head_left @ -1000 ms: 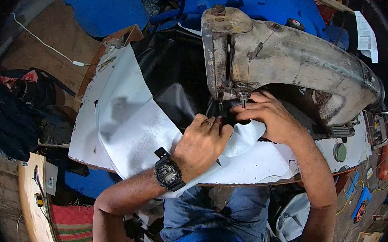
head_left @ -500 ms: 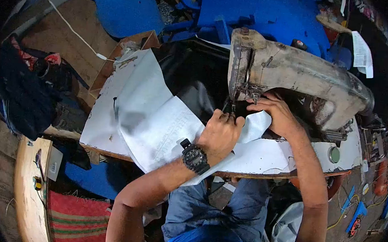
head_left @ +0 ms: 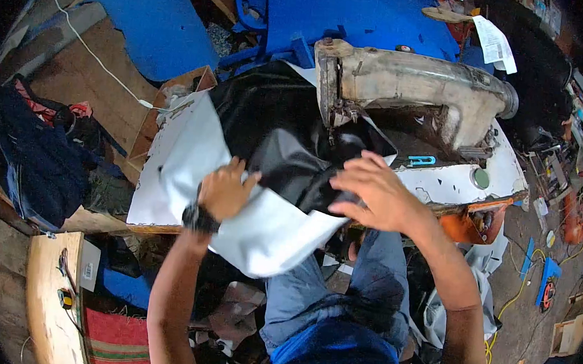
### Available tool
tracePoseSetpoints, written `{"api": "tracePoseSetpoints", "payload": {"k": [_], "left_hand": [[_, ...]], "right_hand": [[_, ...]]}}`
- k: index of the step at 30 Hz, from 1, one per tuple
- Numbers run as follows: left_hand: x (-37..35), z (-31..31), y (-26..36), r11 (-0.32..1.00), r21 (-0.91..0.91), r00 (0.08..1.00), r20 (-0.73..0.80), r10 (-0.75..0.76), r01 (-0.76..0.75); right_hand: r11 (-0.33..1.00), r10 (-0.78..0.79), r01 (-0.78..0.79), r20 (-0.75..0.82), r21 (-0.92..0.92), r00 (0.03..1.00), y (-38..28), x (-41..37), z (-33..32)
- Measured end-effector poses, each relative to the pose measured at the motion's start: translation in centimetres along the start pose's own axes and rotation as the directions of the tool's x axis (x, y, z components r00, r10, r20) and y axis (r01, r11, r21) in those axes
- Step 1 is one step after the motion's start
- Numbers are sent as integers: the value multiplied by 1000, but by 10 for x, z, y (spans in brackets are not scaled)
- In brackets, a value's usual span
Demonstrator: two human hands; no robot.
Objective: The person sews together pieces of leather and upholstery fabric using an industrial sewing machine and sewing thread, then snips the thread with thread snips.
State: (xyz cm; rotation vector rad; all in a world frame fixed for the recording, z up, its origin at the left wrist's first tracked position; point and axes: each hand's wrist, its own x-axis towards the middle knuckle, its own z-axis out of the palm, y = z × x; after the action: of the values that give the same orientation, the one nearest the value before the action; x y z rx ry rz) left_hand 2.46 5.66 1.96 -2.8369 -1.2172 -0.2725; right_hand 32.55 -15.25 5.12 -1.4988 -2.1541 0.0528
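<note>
A black vinyl sheet (head_left: 278,139) with a white backing (head_left: 269,239) lies over the sewing table, its near part folded up white side out and hanging toward my lap. My left hand (head_left: 225,189), with a black watch at the wrist, is closed on the fold where white meets black. Over the sheet's right part, my right hand (head_left: 377,193) is open, fingers apart and thumb near the white edge. Behind it stands a worn sewing machine (head_left: 411,81), its needle end above the black material.
On the white tabletop (head_left: 444,185) at right are a light-blue clip-like piece (head_left: 422,160) and a round green-topped tin (head_left: 479,177). Blue sheets (head_left: 361,18) lie behind the machine. Dark clothing (head_left: 37,153) is heaped at left, and a wooden board (head_left: 53,293) stands below it.
Both hands have come away from the needle area; the left moved left, the right toward me. The sheet has shifted, showing more black, and the light-blue piece is now visible. The view has also shifted.
</note>
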Motion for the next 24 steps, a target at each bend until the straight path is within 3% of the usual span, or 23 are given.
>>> {"api": "tracePoseSetpoints", "payload": {"k": [2,4,6,7,9,10,11,12,13,16,17,18,19,22,24], "left_hand": [[-52,-38,45,986,94,976,160,-148,135],[-101,-28,58,963,243,992,18,-124,116],[-127,-37,77,957,272,989,75,-125,100],[-132,-35,81,953,290,996,-6,-88,86],[-110,-70,88,983,153,962,236,-137,102],[-101,-83,90,988,84,925,350,-149,127],[-97,-74,85,996,81,990,135,-49,38],[-87,-80,94,999,38,999,-39,5,-3],[-71,-79,103,996,-74,993,-109,41,-49],[-7,-45,124,843,-427,915,-365,172,-329],[18,-27,132,757,-533,908,-373,191,-378],[36,-9,136,657,-627,900,-382,208,-418],[45,12,134,660,-620,898,-379,222,-425],[62,46,129,692,-557,886,-349,305,-458],[55,51,113,741,-460,871,-284,400,-490]], "right_hand": [[999,-3,5,44,-33,999,-9,-31,0],[997,36,-46,-130,-69,991,-15,-66,5],[975,124,-168,-266,-148,956,-27,-102,3],[969,218,-248,-409,-21,886,-37,-113,8],[905,420,-359,-622,229,661,-52,-144,33],[865,500,-371,-622,337,602,-57,-163,44],[767,626,-268,-588,584,512,-56,-176,68],[612,742,-130,-509,780,436,-54,-180,87],[408,831,-99,-324,908,452,-49,-188,98],[185,789,37,-171,982,590,-18,-178,144],[113,759,27,-104,993,643,-5,-175,160],[74,734,-102,15,992,679,7,-176,175],[40,705,-229,135,973,696,14,-177,180],[10,831,-379,203,926,517,-24,-129,145],[-92,887,-52,106,994,449,-57,-120,110]]}}
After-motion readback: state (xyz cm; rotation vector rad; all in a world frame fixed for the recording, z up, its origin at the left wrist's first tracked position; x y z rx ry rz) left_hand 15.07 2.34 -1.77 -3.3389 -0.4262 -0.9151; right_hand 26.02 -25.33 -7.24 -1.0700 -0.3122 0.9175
